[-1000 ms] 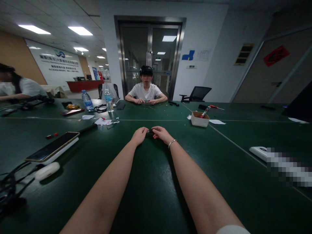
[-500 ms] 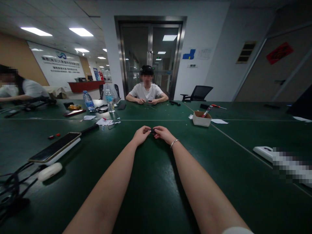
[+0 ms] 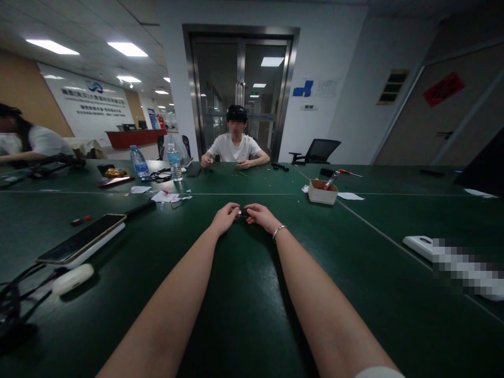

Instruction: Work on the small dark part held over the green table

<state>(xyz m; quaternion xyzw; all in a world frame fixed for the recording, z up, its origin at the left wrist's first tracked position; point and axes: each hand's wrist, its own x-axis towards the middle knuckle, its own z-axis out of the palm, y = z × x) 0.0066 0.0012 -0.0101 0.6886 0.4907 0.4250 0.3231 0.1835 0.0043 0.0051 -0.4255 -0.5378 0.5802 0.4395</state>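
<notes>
Above the green table (image 3: 244,273), my two hands meet at a small dark object (image 3: 243,213) with a shiny silver end. My right hand (image 3: 261,216), a bracelet at its wrist, pinches the dark part between thumb and fingers. From the other side, the fingers of my left hand (image 3: 226,217) close at the silver end; whether they grip it or only touch it is hard to make out. The object is too small to name, and fingertips cover part of it.
A small box (image 3: 323,192) with a tool in it stands right of my hands. To the left lie a phone (image 3: 84,237), a white rounded device (image 3: 73,279), cables and paper scraps. Two bottles (image 3: 174,161) stand farther back. A person (image 3: 236,144) sits opposite; a white strip (image 3: 421,245) lies right.
My hands have drawn slightly apart, and more of the silver end shows between them. The view has shifted a little. Across the table, the person's hands have moved apart.
</notes>
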